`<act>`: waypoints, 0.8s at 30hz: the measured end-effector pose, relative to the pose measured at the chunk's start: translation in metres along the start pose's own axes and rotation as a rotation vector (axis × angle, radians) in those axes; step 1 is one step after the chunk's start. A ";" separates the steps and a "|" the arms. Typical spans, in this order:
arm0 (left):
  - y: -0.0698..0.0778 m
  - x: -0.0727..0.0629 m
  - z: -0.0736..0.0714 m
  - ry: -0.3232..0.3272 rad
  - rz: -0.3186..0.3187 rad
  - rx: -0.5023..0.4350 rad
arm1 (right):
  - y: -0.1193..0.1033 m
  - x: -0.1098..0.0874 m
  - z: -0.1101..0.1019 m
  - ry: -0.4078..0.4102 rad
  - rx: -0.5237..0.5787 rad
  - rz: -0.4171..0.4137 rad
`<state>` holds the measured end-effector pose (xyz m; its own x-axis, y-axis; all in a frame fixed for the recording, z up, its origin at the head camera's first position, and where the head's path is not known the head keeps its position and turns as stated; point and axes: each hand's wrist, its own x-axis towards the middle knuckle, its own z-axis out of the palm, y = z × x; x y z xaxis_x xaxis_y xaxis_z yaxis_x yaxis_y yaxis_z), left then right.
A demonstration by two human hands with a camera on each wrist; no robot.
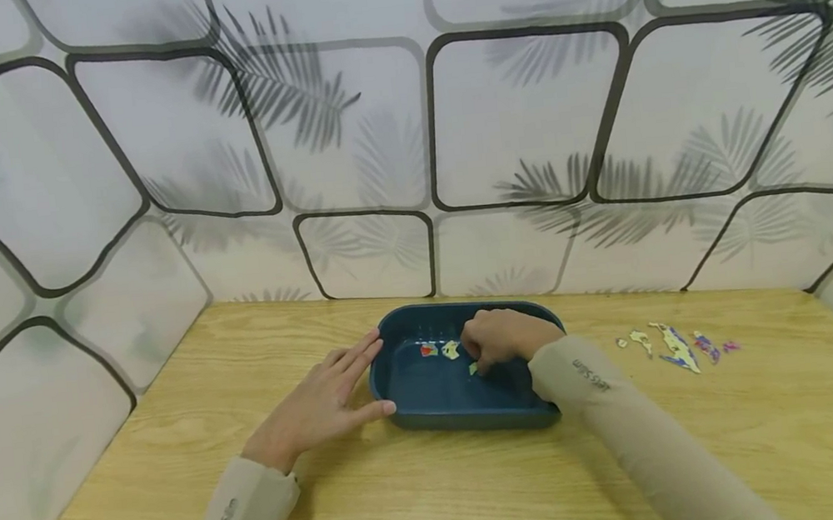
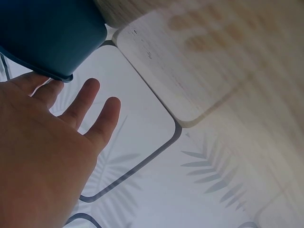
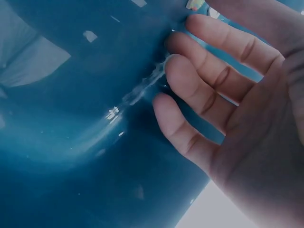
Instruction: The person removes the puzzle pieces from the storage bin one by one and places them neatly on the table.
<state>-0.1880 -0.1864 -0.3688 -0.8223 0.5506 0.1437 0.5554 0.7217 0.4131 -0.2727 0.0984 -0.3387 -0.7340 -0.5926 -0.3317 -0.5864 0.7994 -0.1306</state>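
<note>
Head view: R hand [image 1: 508,335] is down inside the blue tray [image 1: 470,422], fingers bent, thumb low by a small green pc [image 1: 473,368] right at the tips; can't tell if it's pinched or just touched. Just L of those fingers, on the tray floor: pale-yellow pc [image 1: 450,350], then red-yellow pc [image 1: 428,350], close but apart. Well R of the same fingers, past the sleeve [image 1: 586,377] & outside the tray, thin cut-out pcs [image 1: 678,349] lie on the wood table [image 1: 379,498]. L hand [image 1: 317,403] is spread wide, fingers straight, gripping nothing; thumb tip at the tray's near-L corner, other tips by the L rim.

L wrist view: fingers extended & splayed, two tips at the tray rim, other two clear of it. Light brace is prob. enough; press evenly so the tray won't skid or tip.

R wrist view: four fingers loosely curved w/ gaps betw. them; thumb runs out at top, so the pinch can't be checked. Coloured bits show just past the index tip. Flat pcs look thin, prob. hard to lift: use fingertip pads, work at an edge, don't crease. Keep spare fingers off the neighbouring pcs.
</note>
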 end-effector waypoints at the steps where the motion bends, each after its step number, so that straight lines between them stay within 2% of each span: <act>1: 0.000 0.000 0.000 0.000 0.001 0.002 | 0.000 0.001 0.001 0.000 0.004 0.000; 8: 0.000 -0.001 0.000 0.004 0.012 0.014 | 0.001 0.002 0.001 -0.009 -0.010 0.003; 15: 0.000 -0.001 0.000 0.009 0.014 0.008 | 0.001 0.003 0.003 0.031 -0.006 -0.045; 22: 0.000 0.000 0.000 0.002 0.003 -0.003 | 0.000 0.003 0.002 0.015 -0.001 -0.003; 24: 0.000 0.000 0.000 -0.002 0.003 -0.006 | 0.002 0.001 0.001 0.028 0.009 -0.015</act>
<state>-0.1879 -0.1863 -0.3689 -0.8204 0.5536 0.1432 0.5572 0.7177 0.4177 -0.2740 0.0993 -0.3399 -0.7345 -0.6070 -0.3034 -0.5945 0.7912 -0.1436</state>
